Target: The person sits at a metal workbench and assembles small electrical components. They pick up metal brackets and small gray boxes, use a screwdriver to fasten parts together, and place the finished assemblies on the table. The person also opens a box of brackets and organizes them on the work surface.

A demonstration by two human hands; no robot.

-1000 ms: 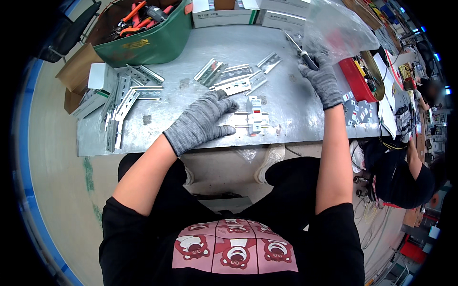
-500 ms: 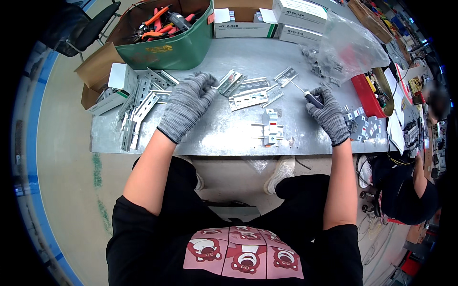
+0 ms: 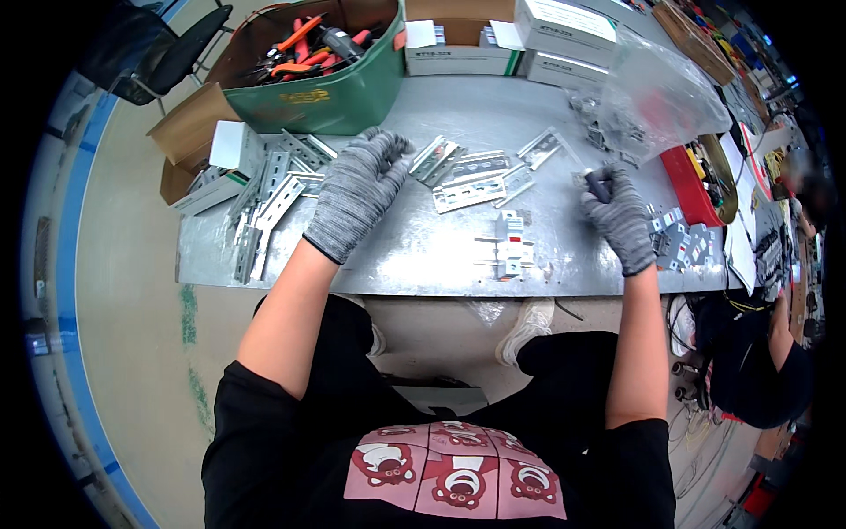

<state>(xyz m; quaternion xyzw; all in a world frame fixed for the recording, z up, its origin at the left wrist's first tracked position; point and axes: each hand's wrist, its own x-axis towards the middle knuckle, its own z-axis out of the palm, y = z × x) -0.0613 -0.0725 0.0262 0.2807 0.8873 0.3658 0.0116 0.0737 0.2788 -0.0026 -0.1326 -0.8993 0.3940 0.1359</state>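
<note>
White prtd boxes (R hand: screwdriver)

- Shirt: black; pink panelled print, cartoon bears.
- Sleeves: black, short, flanking the print.
- Left hand, right hand: grey streaked knit gloves.
- Trousers: black, beyond the print.
- Shoes: whitish, farther beyond it.

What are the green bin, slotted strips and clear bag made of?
Green bin: probably plastic, slightly glossy, from its smooth wall; painted metal is possible.
Slotted strips: likely metal, bright and silvery, with sharp glints.
Clear bag: seemingly thin plastic film, see-through, creased and shiny.
</note>
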